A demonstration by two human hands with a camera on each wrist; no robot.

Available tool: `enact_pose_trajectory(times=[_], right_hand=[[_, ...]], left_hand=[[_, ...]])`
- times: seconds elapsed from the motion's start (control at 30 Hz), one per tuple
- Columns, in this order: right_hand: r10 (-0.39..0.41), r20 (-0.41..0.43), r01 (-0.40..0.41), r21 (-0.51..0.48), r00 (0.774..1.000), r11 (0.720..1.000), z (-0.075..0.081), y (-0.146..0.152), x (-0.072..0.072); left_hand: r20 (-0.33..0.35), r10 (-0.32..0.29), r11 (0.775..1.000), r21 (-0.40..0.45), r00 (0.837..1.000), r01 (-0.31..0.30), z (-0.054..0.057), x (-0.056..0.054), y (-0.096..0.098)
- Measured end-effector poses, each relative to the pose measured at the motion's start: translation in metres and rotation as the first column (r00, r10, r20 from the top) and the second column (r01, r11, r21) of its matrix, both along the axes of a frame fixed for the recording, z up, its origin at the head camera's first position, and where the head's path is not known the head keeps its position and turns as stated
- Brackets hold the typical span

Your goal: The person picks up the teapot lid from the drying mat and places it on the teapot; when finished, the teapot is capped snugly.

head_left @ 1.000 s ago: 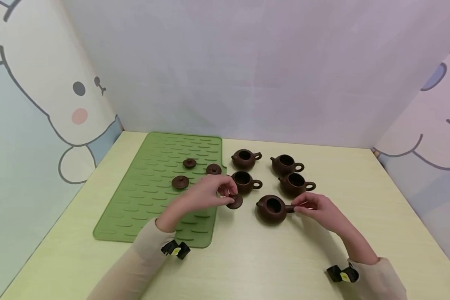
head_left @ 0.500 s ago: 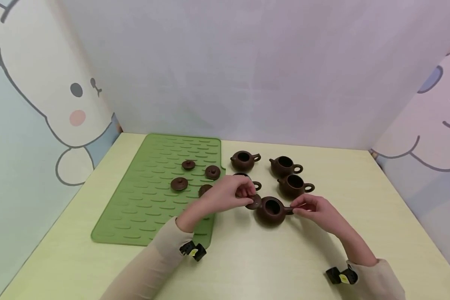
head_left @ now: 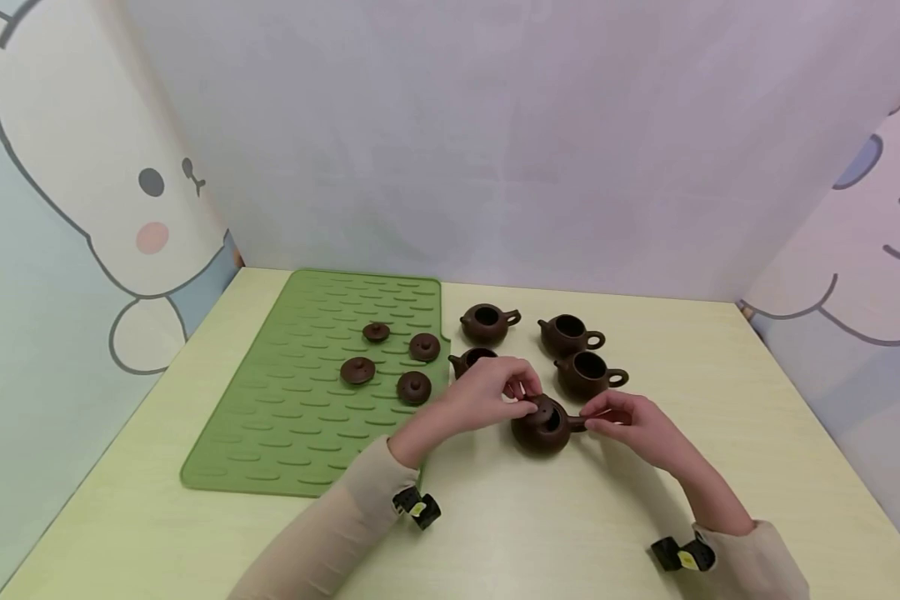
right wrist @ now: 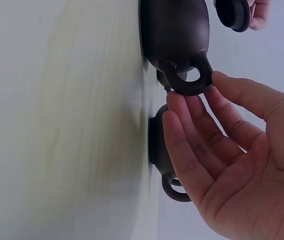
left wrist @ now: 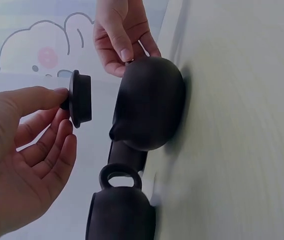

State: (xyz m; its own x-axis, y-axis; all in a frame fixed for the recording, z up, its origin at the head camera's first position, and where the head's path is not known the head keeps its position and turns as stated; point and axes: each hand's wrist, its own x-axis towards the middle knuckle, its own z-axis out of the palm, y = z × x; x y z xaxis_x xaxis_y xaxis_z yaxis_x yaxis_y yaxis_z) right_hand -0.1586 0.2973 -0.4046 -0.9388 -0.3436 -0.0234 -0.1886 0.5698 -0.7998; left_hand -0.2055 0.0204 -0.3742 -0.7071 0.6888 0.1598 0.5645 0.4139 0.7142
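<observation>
My left hand (head_left: 495, 392) pinches a dark brown teapot lid (left wrist: 82, 98) by its knob. In the left wrist view the lid is apart from the teapot, held over its open top. The nearest small brown teapot (head_left: 538, 437) stands upright on the table, its spout toward the left. My right hand (head_left: 633, 425) pinches that teapot's loop handle (right wrist: 189, 86) between thumb and fingers. Just behind my left hand, another lidless teapot (head_left: 471, 360) is partly covered by it.
Several lids lie on a green ridged mat (head_left: 270, 433) at the left, among them a front lid (head_left: 414, 388). More open teapots stand behind, such as a back teapot (head_left: 486, 323) and a right one (head_left: 587, 375). A pale wall (head_left: 480, 150) closes the table's far edge.
My left hand has carried the lid rightward from beside the mat to over the nearest teapot's opening. The front lid on the mat has come into view. My right hand keeps its hold on the handle.
</observation>
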Motion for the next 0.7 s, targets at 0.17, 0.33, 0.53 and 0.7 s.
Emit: enact_pose_trajectory(times=[0.17, 0.33, 0.53, 0.7], right_hand=[[0.003, -0.003, -0.003, -0.011, 1.0, 1.0, 0.001, -0.002, 0.0], [0.001, -0.013, -0.001, -0.015, 1.0, 1.0, 0.002, -0.004, 0.001], [0.009, -0.008, -0.009, -0.03, 1.0, 1.0, 0.003, -0.004, 0.002], [0.009, -0.003, -0.01, -0.037, 1.0, 0.999, 0.003, -0.003, 0.002]], left_hand=[[0.019, -0.01, 1.0, 0.003, 1.0, 0.01, -0.003, 0.0, 0.008], [0.031, -0.003, 1.0, -0.003, 1.0, 0.003, -0.009, -0.002, 0.014], [0.023, 0.002, 1.0, -0.027, 1.0, -0.002, -0.012, -0.001, 0.019], [-0.008, 0.001, 0.998, -0.057, 1.0, -0.001, -0.014, -0.001, 0.022]])
